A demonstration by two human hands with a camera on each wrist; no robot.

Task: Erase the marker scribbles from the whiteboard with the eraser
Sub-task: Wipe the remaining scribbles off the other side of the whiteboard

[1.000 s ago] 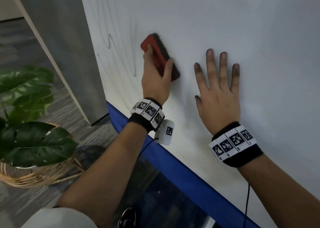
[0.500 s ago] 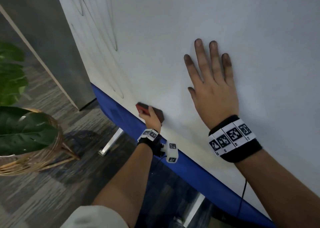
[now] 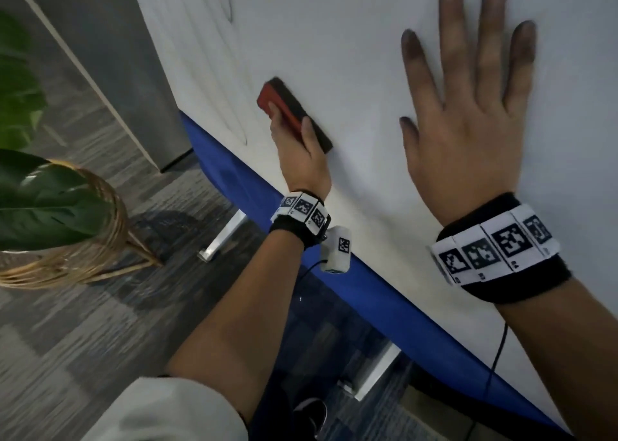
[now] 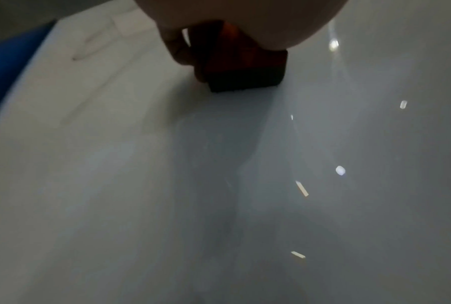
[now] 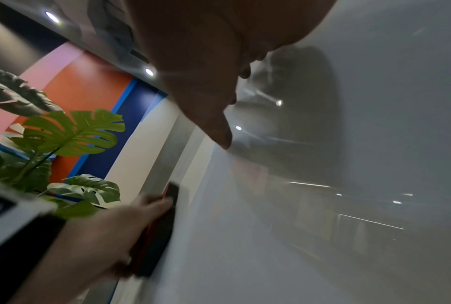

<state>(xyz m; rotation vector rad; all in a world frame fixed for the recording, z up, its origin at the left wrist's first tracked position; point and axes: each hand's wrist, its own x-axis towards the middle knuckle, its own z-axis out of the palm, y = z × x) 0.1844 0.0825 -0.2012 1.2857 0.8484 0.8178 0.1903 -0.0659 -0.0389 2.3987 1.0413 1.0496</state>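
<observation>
A red eraser (image 3: 287, 114) with a dark felt face lies flat against the whiteboard (image 3: 334, 55), low and near its left edge. My left hand (image 3: 297, 139) grips the eraser from below, thumb on one side and fingers on the other; the left wrist view shows the eraser (image 4: 242, 61) pressed to the board. Thin marker scribbles (image 3: 229, 8) remain left of and above the eraser. My right hand (image 3: 468, 112) lies flat on the board to the right, fingers spread, tips smudged dark. In the right wrist view my right hand (image 5: 214, 86) touches the board.
A blue frame edge (image 3: 351, 283) runs along the board's bottom, with metal feet (image 3: 222, 236) on the grey floor. A leafy plant in a wicker basket (image 3: 67, 226) stands at the left. A grey panel (image 3: 110, 55) stands behind the board's left edge.
Over the last second my left hand swept the eraser down to the board's bottom edge, then moved it back up a little. My right hand stayed flat on the board.
</observation>
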